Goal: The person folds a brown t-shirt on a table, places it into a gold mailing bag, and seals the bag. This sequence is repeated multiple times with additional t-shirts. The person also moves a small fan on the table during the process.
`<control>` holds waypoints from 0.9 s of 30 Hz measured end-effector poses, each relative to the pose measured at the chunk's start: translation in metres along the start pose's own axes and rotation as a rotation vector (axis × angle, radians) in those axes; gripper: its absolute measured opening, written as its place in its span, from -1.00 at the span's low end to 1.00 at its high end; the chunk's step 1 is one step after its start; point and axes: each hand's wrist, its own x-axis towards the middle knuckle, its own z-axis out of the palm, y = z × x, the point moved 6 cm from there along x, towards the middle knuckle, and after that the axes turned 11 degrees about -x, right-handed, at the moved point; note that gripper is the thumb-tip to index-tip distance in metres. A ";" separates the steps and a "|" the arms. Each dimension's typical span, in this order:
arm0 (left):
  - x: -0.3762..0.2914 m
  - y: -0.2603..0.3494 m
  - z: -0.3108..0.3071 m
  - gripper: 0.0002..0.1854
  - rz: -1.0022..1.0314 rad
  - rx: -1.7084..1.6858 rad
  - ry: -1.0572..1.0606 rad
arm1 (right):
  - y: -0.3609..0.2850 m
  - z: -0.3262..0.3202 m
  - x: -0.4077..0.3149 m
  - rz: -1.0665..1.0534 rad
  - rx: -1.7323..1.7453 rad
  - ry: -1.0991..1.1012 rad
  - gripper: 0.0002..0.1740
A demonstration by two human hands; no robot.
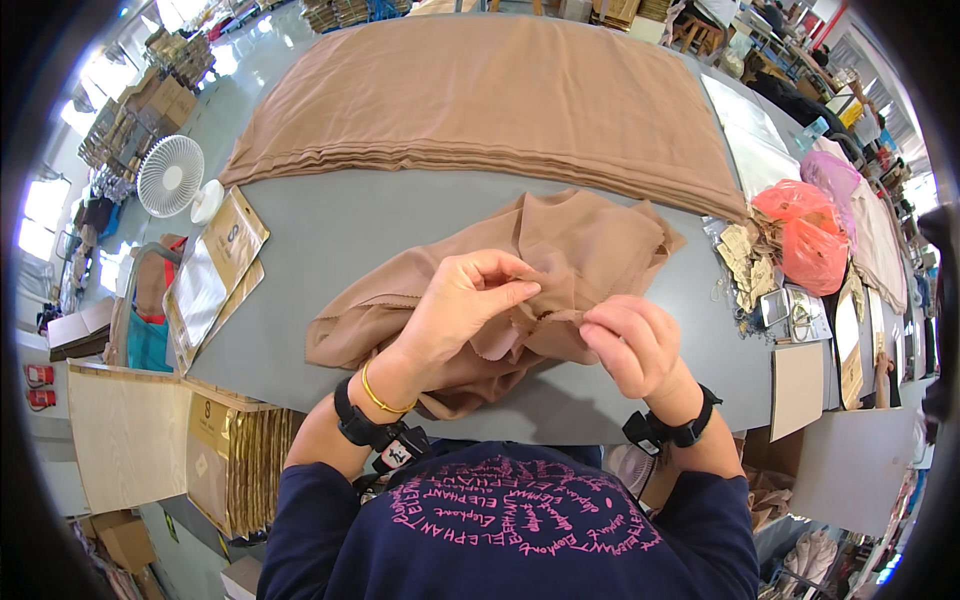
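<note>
A tan fabric piece with a zigzag-cut edge lies crumpled on the grey table in front of me. My left hand pinches a fold of it between thumb and forefinger, near the middle of the cloth. Just to the right and slightly lower, my right hand grips the fabric's edge between thumb and fingers. A short stretch of edge runs between the two hands. Beyond the crumpled piece, a wide stack of folded tan fabric covers the table's far side.
Gold-and-clear packaging bags lie at the table's left edge, beside a white fan. At the right are a red plastic bag, cream tags and a small clear box. Packed bags stand at the lower left.
</note>
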 end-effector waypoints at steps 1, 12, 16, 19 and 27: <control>0.003 -0.002 -0.008 -0.86 0.027 0.029 0.003 | 0.003 0.002 -0.003 0.038 -0.009 -0.032 -0.70; 0.041 0.315 -0.305 -0.87 0.641 0.167 0.622 | 0.334 -0.090 -0.047 0.615 -0.473 -0.270 -0.77; -0.120 0.481 -0.373 -0.51 0.830 1.537 0.825 | 0.473 -0.268 -0.099 0.930 -0.911 -0.055 -0.59; -0.223 0.485 -0.422 -0.62 0.729 1.768 0.970 | 0.482 -0.345 -0.161 0.988 -0.920 0.025 -0.55; -0.359 0.317 -0.593 -0.79 0.107 2.097 1.374 | 0.341 -0.305 -0.314 1.364 -0.618 0.086 -0.58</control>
